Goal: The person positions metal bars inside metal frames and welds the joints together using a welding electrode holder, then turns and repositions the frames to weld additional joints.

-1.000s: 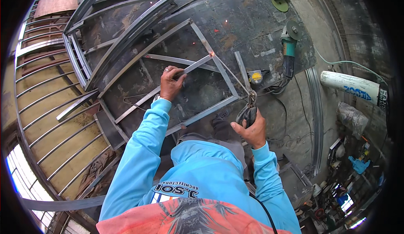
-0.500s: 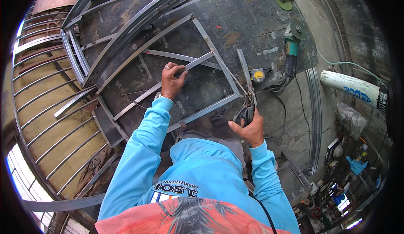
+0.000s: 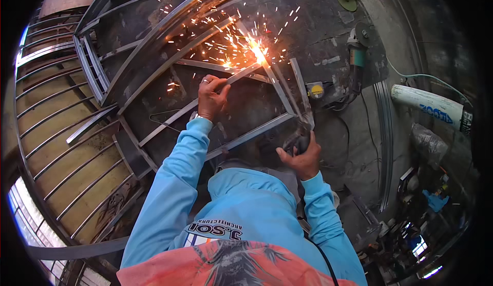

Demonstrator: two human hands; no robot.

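Observation:
My left hand (image 3: 211, 97) grips a slim square metal bar (image 3: 169, 123) with thumb and fingers. The bar lies across a welded metal frame (image 3: 251, 136) on the dark worktable. My right hand (image 3: 303, 158) is closed round a dark welding electrode holder (image 3: 297, 143) just off the frame's near right corner. From it a thin welding rod (image 3: 286, 91) slants up to the joint where the bar's far end meets the frame's right side. A bright arc (image 3: 258, 54) burns there and throws orange sparks. Glare hides the joint itself.
An angle grinder (image 3: 356, 57) and a tape measure (image 3: 316, 89) lie right of the frame, near a short metal strip (image 3: 298, 78). Curved metal frames (image 3: 154, 34) sit at the far left. A white cylinder (image 3: 426, 103) and long metal lengths (image 3: 383, 147) are farther right.
An arc has lit at the bar's joint, and sparks now spray over the far part of the frame. My right hand has shifted very slightly; my left hand stays on the bar.

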